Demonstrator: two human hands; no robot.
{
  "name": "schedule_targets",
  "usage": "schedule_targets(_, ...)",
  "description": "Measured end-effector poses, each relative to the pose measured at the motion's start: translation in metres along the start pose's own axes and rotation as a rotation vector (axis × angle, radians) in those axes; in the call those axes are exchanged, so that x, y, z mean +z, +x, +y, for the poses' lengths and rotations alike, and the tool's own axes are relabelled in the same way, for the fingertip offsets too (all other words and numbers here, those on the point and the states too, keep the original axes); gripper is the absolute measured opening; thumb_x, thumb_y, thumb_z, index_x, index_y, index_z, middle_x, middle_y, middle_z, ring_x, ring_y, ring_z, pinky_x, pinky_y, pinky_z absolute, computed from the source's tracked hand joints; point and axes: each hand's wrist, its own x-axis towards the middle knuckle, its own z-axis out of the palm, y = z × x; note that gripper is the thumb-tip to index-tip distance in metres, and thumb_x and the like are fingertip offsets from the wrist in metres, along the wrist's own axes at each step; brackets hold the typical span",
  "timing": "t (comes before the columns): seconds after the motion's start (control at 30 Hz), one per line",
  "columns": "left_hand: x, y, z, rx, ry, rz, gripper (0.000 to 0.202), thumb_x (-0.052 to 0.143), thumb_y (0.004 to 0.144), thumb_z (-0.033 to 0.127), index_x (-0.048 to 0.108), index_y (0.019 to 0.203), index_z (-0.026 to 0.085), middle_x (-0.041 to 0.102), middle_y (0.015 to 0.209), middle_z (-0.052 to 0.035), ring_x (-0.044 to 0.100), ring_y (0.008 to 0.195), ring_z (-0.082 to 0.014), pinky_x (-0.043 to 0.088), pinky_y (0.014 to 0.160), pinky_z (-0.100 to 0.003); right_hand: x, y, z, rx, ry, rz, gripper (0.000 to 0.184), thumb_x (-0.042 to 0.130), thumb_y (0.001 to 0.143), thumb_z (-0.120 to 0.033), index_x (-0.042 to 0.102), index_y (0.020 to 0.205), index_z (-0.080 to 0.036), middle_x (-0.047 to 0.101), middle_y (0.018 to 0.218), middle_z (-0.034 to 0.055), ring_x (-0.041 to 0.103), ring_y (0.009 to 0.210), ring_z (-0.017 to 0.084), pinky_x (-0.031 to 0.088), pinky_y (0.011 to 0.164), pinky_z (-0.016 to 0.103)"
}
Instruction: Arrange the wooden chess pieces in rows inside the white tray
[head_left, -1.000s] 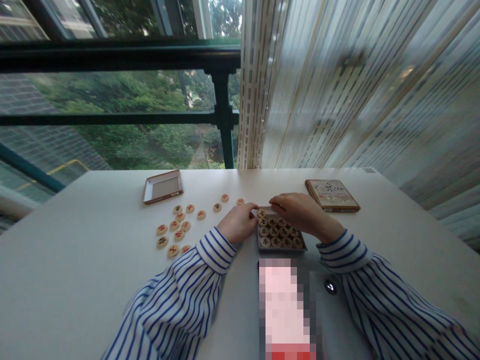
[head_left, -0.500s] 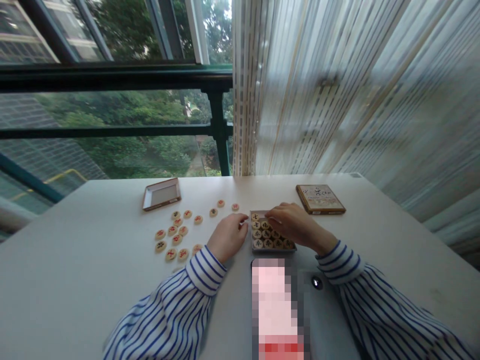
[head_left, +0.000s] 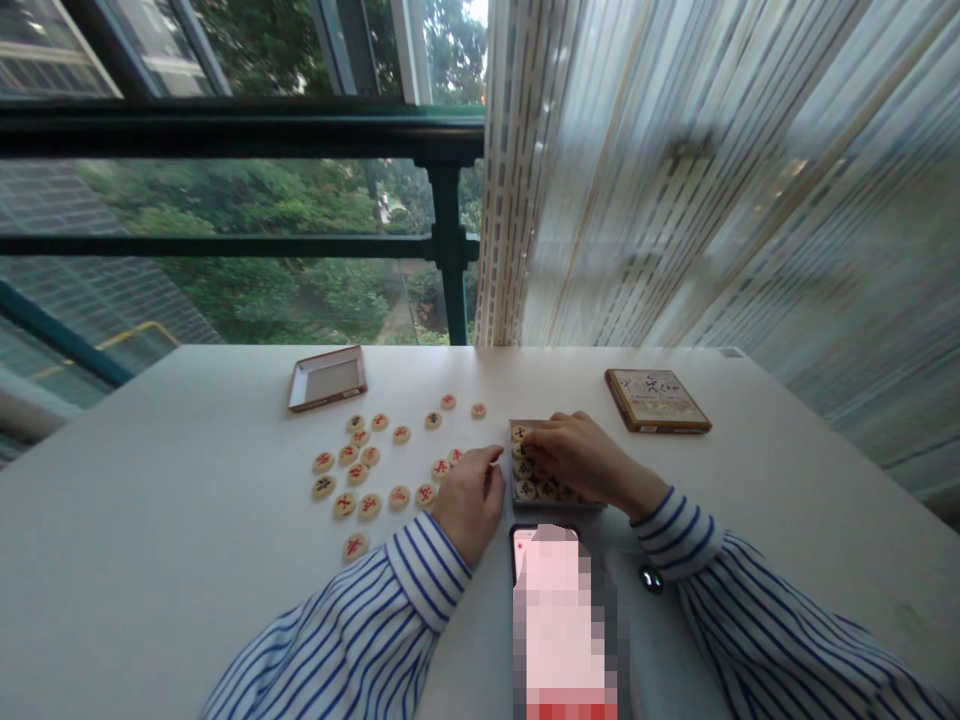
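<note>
Chinese chess pieces stand in rows inside a shallow box; the black-marked pieces in its front row show plainly. Over this box is my right hand, its fingertips closed at a piece near the left side and its palm covering much of the inside. Just left of the box, my left hand hovers low with thumb and forefinger apart, nothing visible between them. Loose round pieces, mostly red-marked, lie scattered to its left; a few sit right beside the hand.
An open box half lies at the back left. At the back right is a printed flat box. A phone, partly blurred out, lies in front of the pieces, beside a grey flat object. Window and curtain border the white table.
My right hand's fingertips have shifted left and down within the box. My left hand has turned and drawn slightly nearer me, uncovering red pieces beside it. The view has tilted slightly.
</note>
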Motion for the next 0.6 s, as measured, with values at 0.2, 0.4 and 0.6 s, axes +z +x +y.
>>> schedule_targets(0.2, 0.0005, -0.0001, 0.0001, -0.006, -0.004, 0.004, 0.027, 0.043, 0.078, 0.012, 0.057, 0.102, 0.011, 0.064, 0.095, -0.0095, 0.059, 0.089, -0.0168, 0.047, 0.081, -0.032, 0.0014, 0.0017, 0.0008, -0.015, 0.021, 0.015, 0.015, 0.046, 0.085, -0.026, 0.059, 0.085, -0.02, 0.064, 0.09, 0.0042, 0.053, 0.084, 0.018, 0.028, 0.067, 0.029)
schedule_targets(0.4, 0.0008, 0.0004, -0.0008, 0.002, -0.013, 0.008, 0.026, 0.043, 0.079, 0.013, 0.056, 0.101, 0.012, 0.064, 0.095, -0.0091, 0.059, 0.089, -0.0167, 0.048, 0.08, -0.032, 0.0042, 0.0019, 0.0011, -0.019, 0.043, 0.017, 0.016, 0.046, 0.085, -0.026, 0.061, 0.088, -0.022, 0.064, 0.09, 0.0031, 0.053, 0.086, 0.018, 0.028, 0.069, 0.029)
schedule_targets(0.6, -0.0004, 0.0002, 0.0004, -0.006, -0.015, -0.002, 0.026, 0.043, 0.079, 0.013, 0.056, 0.102, 0.012, 0.064, 0.095, -0.0096, 0.058, 0.089, -0.017, 0.048, 0.08, -0.032, 0.004, 0.002, 0.0004, -0.014, 0.059, 0.009, 0.018, 0.047, 0.084, -0.025, 0.062, 0.094, -0.023, 0.065, 0.091, 0.0045, 0.052, 0.088, 0.019, 0.028, 0.072, 0.03)
